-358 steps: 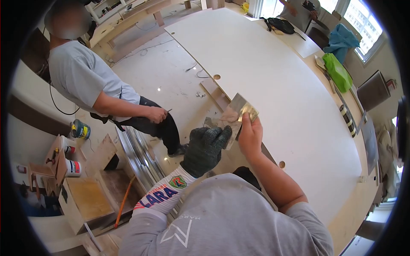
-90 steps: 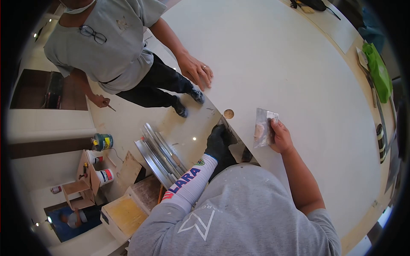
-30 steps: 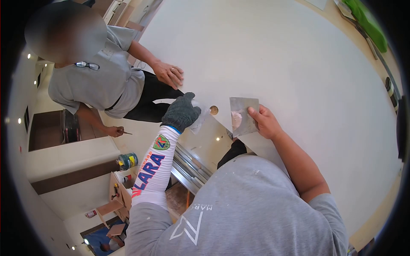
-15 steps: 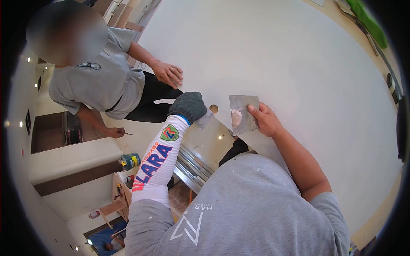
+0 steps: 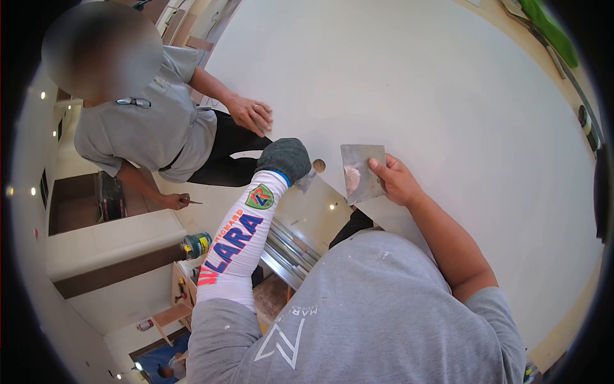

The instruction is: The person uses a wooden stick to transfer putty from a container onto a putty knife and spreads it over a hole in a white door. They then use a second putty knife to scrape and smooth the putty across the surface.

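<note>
My left hand wears a dark grey knit glove and is closed. A thin putty knife blade sticks out below its fingers, its handle hidden in the glove. Just right of the glove, a round brown hole shows near the edge of the white board. My bare right hand pinches a flat metal plate, thumb on top. A dab of pinkish putty sits on the plate's left part.
Across the board's left edge stands a co-worker, one hand resting on the board and the other holding a thin tool. Metal channels lie below. A blue-green bucket stands lower left, and green cloth lies upper right.
My gloved left hand has shifted slightly right, toward the round hole. My right hand and the plate have moved only slightly; both hands keep their holds.
</note>
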Tool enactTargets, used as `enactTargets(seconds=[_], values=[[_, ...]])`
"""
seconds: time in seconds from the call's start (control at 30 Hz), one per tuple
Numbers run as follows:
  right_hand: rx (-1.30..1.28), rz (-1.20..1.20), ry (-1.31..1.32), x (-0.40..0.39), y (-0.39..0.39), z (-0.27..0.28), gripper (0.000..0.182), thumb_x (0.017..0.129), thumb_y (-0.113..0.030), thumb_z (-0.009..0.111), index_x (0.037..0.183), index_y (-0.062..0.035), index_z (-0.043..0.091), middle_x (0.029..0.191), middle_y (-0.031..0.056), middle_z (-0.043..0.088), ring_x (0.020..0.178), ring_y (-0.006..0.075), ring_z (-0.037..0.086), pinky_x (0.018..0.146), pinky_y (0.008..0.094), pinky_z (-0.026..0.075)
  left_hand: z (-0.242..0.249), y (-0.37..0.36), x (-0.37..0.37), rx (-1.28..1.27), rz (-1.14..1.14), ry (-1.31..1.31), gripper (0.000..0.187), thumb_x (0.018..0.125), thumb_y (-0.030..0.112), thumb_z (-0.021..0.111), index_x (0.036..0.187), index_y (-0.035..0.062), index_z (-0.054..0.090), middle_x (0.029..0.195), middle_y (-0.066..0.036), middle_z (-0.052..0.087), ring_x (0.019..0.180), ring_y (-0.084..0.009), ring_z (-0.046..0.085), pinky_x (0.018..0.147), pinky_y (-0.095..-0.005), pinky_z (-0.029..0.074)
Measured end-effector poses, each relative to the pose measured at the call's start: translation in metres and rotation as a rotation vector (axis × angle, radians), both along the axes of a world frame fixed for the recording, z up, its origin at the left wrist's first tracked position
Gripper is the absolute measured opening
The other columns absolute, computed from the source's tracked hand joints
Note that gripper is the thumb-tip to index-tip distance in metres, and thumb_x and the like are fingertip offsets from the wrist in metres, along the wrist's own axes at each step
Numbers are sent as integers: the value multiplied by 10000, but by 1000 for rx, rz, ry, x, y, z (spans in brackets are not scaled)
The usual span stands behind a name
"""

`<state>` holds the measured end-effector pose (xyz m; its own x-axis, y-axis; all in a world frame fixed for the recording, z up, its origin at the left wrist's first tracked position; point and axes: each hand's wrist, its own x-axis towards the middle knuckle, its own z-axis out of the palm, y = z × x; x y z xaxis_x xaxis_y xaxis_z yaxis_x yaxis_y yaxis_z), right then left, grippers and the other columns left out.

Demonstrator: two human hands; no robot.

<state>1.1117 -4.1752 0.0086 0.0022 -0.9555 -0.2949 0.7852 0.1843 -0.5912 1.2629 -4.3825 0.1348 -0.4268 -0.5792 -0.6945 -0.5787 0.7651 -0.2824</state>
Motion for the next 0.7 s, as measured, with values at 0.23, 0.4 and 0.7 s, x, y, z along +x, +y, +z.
enactTargets(seconds=[0.23, 0.4, 0.7], values=[[-15, 1, 3, 1, 0, -8, 443, 1018, -360, 602, 1311, -29, 575, 1216, 55, 659, 1120, 141, 608, 979, 324, 492, -6, -20, 32, -49, -433, 62, 268, 760, 313, 705, 852, 68, 762, 1017, -211, 707, 1012, -333, 692, 851, -472, 550], [12, 1, 20, 0, -1, -5, 437, 1022, -356, 597, 1305, -24, 576, 1220, 56, 654, 1122, 140, 605, 977, 324, 491, -5, -23, 39, -82, -52, 233, 308, 785, 273, 674, 949, 21, 737, 1010, -228, 707, 978, -359, 688, 853, -476, 547], [2, -7, -24, 1, -14, -25, 398, 1032, -331, 582, 1287, -26, 589, 1218, 54, 656, 1117, 132, 607, 981, 323, 489, 10, 6, 37, -20, -171, 559, 331, 838, 108, 628, 1164, 63, 662, 1060, -158, 666, 1018, -340, 638, 914, -460, 486]])
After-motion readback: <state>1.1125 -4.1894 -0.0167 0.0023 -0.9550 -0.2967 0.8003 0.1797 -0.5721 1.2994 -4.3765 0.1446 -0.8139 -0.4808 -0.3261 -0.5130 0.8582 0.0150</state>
